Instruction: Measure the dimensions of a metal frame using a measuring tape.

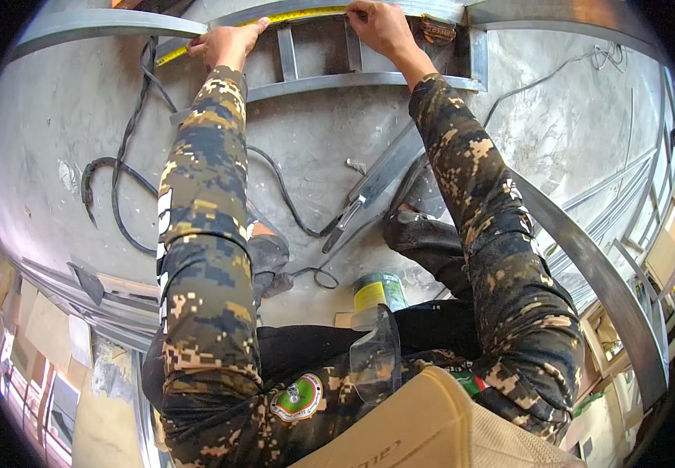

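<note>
Landmark: metal frame [337, 81], ladder-like, lying on the floor [314, 140].

- Right hand [384, 30]: 1, above the frame's far rail; fingers bent together, apparently pinching the right visible end of the tape blade.
- Left hand [230, 47]: 1, at the frame's left part; thumb stretched toward the right hand, other fingers partly curled, in contact with the tape blade. Undersides hidden; cannot tell whether they grip or only press.
- Tape blade [306, 13]: 1, yellow, along the frame's far rail, directly under the fingers. Long axis left to right, between both hands and past the left hand. Both hands equally near.
- Cross-pieces: 2 visible between the hands, the left [287, 54] and the right [354, 47], inside the frame.
- Orange-and-black object [439, 30]: 1, at the frame's right end, beside the right hand; kind uncertain.
- Dark cable [125, 140]: 1, left of the frame, running nearer the wearer.
- Tin [384, 287]: 1, well to the near side of the frame, partly covered.

Obscured: tape graduations, too small; far rail, cut by the upper edge; tape's right tip, behind fingers.
</note>
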`<state>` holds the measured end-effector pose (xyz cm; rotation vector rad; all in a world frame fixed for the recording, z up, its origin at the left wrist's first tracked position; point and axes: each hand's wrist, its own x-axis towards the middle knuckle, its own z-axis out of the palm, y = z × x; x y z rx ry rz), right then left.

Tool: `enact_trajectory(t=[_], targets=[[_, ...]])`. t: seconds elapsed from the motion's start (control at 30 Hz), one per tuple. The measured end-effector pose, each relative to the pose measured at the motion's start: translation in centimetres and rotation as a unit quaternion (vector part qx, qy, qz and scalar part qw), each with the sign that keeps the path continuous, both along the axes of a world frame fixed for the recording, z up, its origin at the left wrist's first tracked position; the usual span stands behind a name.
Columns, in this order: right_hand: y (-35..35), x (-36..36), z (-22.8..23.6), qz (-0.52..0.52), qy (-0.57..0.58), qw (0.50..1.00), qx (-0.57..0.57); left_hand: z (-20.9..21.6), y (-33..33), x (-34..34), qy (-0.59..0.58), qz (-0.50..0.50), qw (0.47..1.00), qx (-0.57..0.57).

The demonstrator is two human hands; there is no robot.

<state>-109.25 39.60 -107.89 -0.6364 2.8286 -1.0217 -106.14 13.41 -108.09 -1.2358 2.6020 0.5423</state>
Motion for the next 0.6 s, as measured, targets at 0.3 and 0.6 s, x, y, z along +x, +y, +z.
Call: enact_trajectory(t=[0.3,0.6], targets=[[-0.2,0.5,-0.6,-0.022,0.062,0.995,-0.070,0.0,-0.2,0.0,0.017,0.011,1.000,-0.008],[-0.4,0.8,-0.5,-0.018,0.081,0.995,-0.064,1.2,0.6,0.2,0.001,0.041,0.999,0.023]])
